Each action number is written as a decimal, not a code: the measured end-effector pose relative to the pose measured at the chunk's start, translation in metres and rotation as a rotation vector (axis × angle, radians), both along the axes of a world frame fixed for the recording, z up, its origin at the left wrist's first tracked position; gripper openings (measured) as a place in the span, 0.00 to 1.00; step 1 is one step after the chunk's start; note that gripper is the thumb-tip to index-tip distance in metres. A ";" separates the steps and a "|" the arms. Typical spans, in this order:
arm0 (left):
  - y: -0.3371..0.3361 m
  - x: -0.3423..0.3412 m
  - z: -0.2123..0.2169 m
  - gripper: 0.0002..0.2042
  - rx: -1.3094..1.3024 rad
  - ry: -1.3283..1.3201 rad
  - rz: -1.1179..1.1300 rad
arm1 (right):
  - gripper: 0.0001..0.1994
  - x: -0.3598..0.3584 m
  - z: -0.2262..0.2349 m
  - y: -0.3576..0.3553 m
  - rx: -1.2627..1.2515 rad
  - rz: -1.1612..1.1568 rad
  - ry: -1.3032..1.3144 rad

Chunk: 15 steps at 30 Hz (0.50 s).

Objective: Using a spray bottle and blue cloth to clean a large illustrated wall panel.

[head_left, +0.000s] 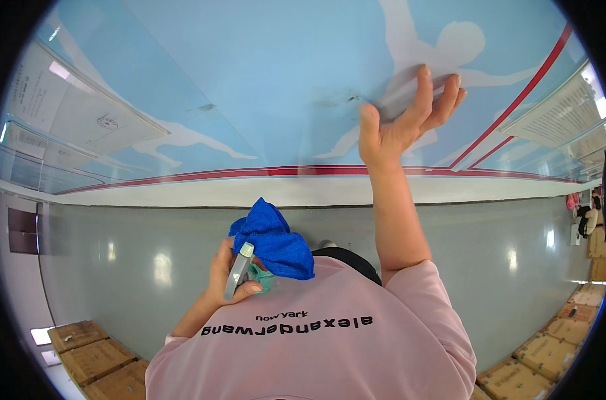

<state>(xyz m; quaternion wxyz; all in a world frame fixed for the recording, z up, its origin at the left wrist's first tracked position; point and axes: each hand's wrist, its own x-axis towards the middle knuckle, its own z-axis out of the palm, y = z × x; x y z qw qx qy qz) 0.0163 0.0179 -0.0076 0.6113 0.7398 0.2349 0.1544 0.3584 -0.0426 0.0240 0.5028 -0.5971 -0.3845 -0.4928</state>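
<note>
My left hand (219, 270), in front of my chest, is closed around a bunched blue cloth (276, 247). The same hand grips a slim grey object (239, 272) with a pale tip, its kind unclear. Below the cloth, a bit of teal-green material (260, 277) shows by the fingers. My right hand (406, 123) is raised to the light blue wall panel (269, 60), fingers spread with nothing in them. Whether its fingertips touch the surface is hard to tell. Beside its thumb lies a small dark mark (354, 98) on the panel, and a greyish smudge (206, 107) shows farther left.
Red stripes (296, 171) run along the panel's lower edge, above a grey floor (136, 240). Printed sheets (109, 113) hang at the left, others (549, 117) at the right. Brown boxes (93, 360) stand at lower left, with more boxes (536, 363) at lower right.
</note>
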 end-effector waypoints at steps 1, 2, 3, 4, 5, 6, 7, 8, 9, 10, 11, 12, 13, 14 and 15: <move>0.003 -0.002 -0.005 0.45 0.039 -0.060 -0.039 | 0.41 -0.004 0.002 0.003 0.001 -0.003 0.001; 0.004 -0.003 -0.007 0.43 0.078 -0.120 -0.078 | 0.43 -0.009 0.005 0.007 0.058 -0.001 0.094; 0.004 -0.002 -0.007 0.43 0.080 -0.120 -0.081 | 0.45 -0.013 0.007 0.012 0.115 0.001 0.185; 0.003 -0.001 -0.007 0.43 0.048 -0.128 -0.056 | 0.45 -0.014 0.007 0.013 0.118 -0.003 0.185; 0.002 -0.001 -0.007 0.43 0.017 -0.135 -0.030 | 0.46 -0.015 0.007 0.014 0.118 -0.016 0.198; 0.002 -0.001 -0.008 0.43 0.017 -0.134 -0.031 | 0.48 -0.015 0.007 0.014 0.115 -0.026 0.213; 0.003 -0.002 -0.010 0.43 0.035 -0.133 -0.036 | 0.48 -0.015 0.006 0.013 0.115 -0.026 0.214; 0.004 -0.003 -0.011 0.43 0.053 -0.132 -0.041 | 0.48 -0.014 0.006 0.012 0.092 -0.055 0.170; 0.005 -0.003 -0.009 0.43 0.052 -0.128 -0.044 | 0.48 -0.015 0.006 0.011 0.068 -0.087 0.128; 0.007 -0.003 -0.007 0.43 0.084 -0.114 -0.061 | 0.48 -0.016 0.006 0.008 0.067 -0.090 0.131; 0.008 -0.003 -0.006 0.42 0.115 -0.100 -0.078 | 0.47 -0.018 0.005 0.006 0.040 -0.090 0.109; 0.008 -0.003 -0.004 0.42 0.115 -0.099 -0.079 | 0.47 -0.018 0.005 0.005 0.013 -0.088 0.085; 0.008 -0.003 -0.002 0.42 0.103 -0.095 -0.079 | 0.47 -0.018 0.005 0.005 0.014 -0.089 0.087; 0.007 -0.002 -0.001 0.42 0.090 -0.091 -0.078 | 0.45 -0.019 0.005 0.005 0.009 -0.074 0.067; 0.007 -0.002 0.000 0.42 0.090 -0.090 -0.079 | 0.43 -0.019 0.005 0.004 0.004 -0.059 0.048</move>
